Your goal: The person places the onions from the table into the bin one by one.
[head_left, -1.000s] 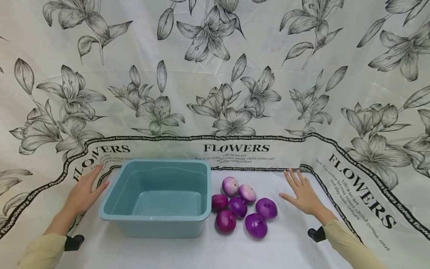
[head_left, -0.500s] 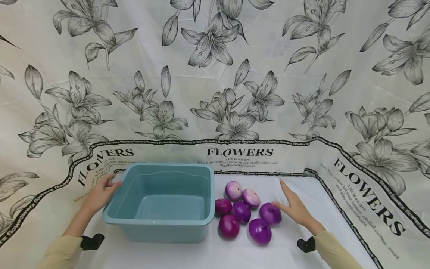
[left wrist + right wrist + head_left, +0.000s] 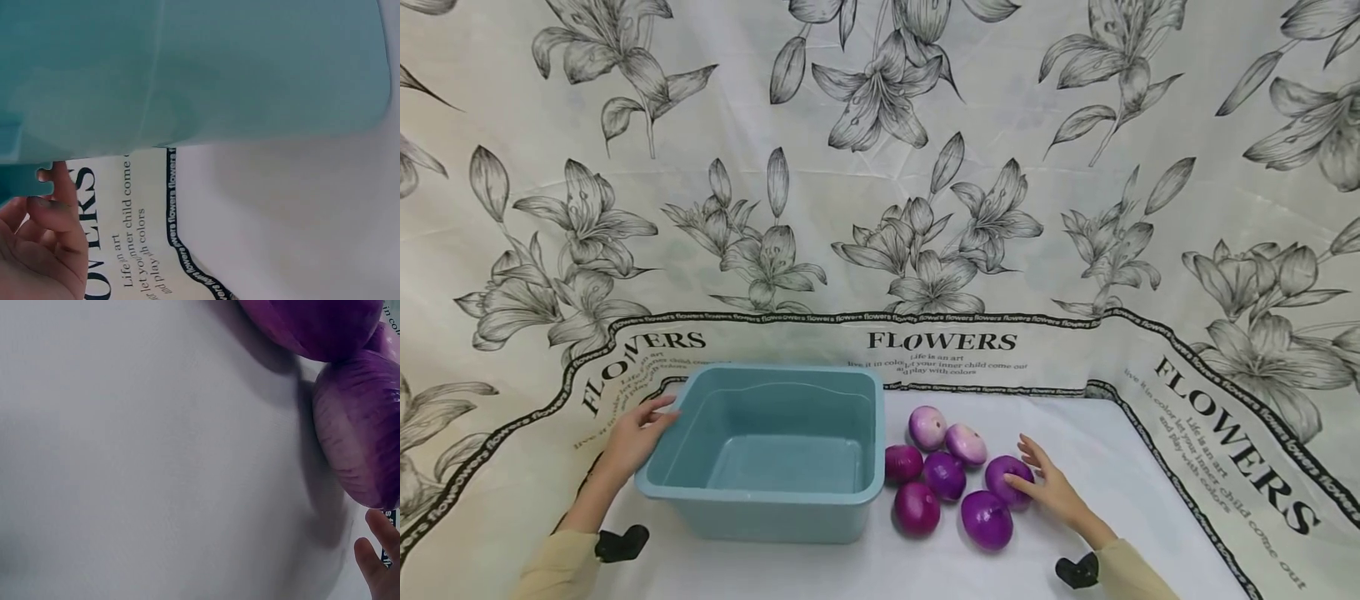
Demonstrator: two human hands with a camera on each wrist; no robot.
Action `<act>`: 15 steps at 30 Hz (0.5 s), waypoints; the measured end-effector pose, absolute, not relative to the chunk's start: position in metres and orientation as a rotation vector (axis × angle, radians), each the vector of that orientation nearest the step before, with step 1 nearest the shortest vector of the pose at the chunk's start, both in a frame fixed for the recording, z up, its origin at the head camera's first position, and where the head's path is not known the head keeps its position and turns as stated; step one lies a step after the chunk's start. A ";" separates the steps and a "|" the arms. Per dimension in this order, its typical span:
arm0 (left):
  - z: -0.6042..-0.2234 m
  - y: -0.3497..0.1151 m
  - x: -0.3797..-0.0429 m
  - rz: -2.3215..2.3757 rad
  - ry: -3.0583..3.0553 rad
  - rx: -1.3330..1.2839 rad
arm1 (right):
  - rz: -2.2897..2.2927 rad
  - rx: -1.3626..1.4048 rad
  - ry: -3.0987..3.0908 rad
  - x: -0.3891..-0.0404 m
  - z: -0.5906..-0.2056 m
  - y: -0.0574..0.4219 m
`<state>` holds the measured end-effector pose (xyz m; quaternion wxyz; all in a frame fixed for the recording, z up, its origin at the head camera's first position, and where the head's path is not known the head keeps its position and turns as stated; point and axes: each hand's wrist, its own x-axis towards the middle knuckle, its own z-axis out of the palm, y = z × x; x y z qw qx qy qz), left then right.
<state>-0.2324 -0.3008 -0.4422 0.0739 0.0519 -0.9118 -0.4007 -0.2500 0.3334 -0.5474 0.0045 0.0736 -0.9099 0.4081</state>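
Left: the bare left hand [image 3: 636, 439] is bending its fingers at the left rim of a teal-blue, rectangular, smooth plastic basin [image 3: 760, 497] with rounded corners. Right of it, seven glossy, rounded purple onions [image 3: 944, 476] are lying in a cluster just beside the basin; the two at the far side are showing paler, whitish skin, and fine ribbing is showing on one in the right wrist view. Farther right, the bare right hand [image 3: 1056, 492] is reaching in. A smooth white cloth [image 3: 1105, 450] is lying underneath; creased, lily-printed fabric [image 3: 880, 200] is hanging behind.

Versus 1.0 s ago: the left hand, then spread beside the basin, is now meeting its rim; the right hand, then well apart from the onions, is now arriving at the rightmost one. Basin and onions are keeping their arrangement.

Fingers: left thumb and fingers are pinching the rim. Right thumb is overlapping the right side of the rightmost onion [image 3: 999, 472], the other fingers lying by its far right side, loosely bent, well parted, gripping nothing; cannot tell whether they are touching it.
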 end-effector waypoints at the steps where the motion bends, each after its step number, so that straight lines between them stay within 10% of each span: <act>1: -0.444 -0.301 -0.232 -1.209 -2.722 0.172 | 1.286 0.231 -2.852 -0.250 -0.549 0.332; 15: -0.446 -0.296 -0.234 -1.187 -2.583 0.296 | 1.253 0.268 -2.885 -0.249 -0.555 0.318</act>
